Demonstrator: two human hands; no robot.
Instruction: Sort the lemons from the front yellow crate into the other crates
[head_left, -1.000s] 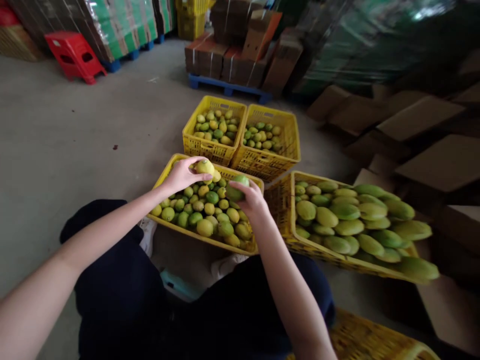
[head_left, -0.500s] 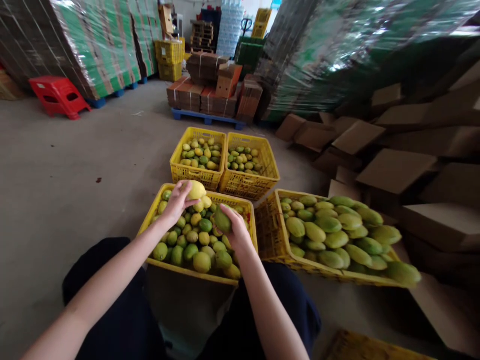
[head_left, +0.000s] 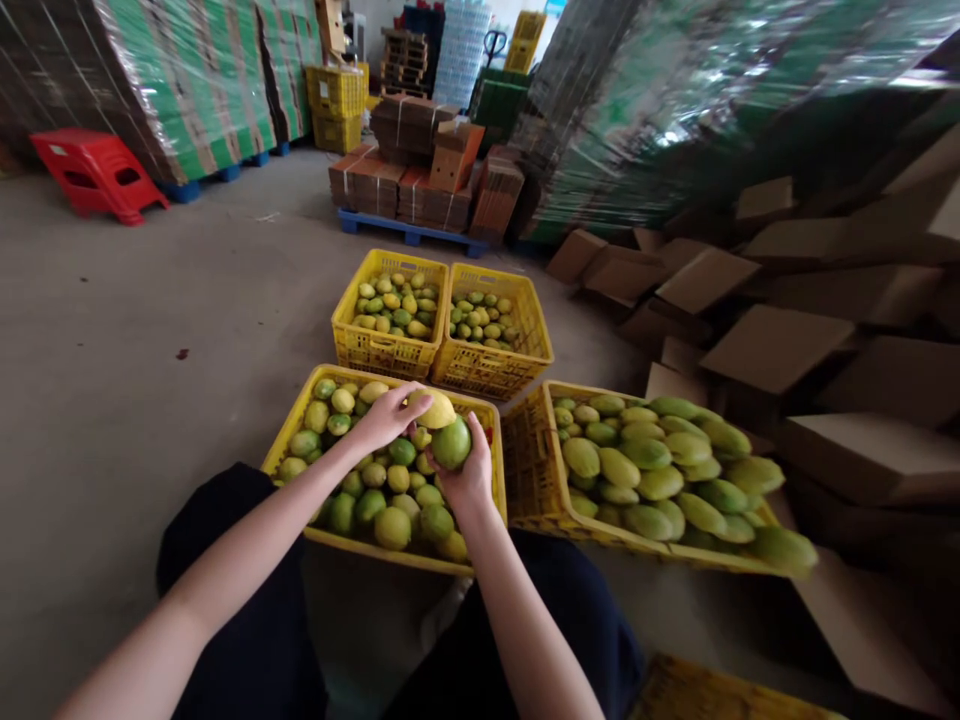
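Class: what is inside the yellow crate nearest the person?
Green and yellow fruit fills the crate. The left hand and right hand, each holding one, hide some; the floor is covered.

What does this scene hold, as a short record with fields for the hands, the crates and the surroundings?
Left hand: grips a yellow fruit
Right hand: grips a green fruit, close beside the yellow one
Under the hands: near crate, yellow, full of small green and yellow fruits
To the right: right crate, yellow, heaped with larger green fruits
Farther off: two far crates, yellow, side by side, partly filled
Surroundings: red stool, cardboard boxes, concrete floor
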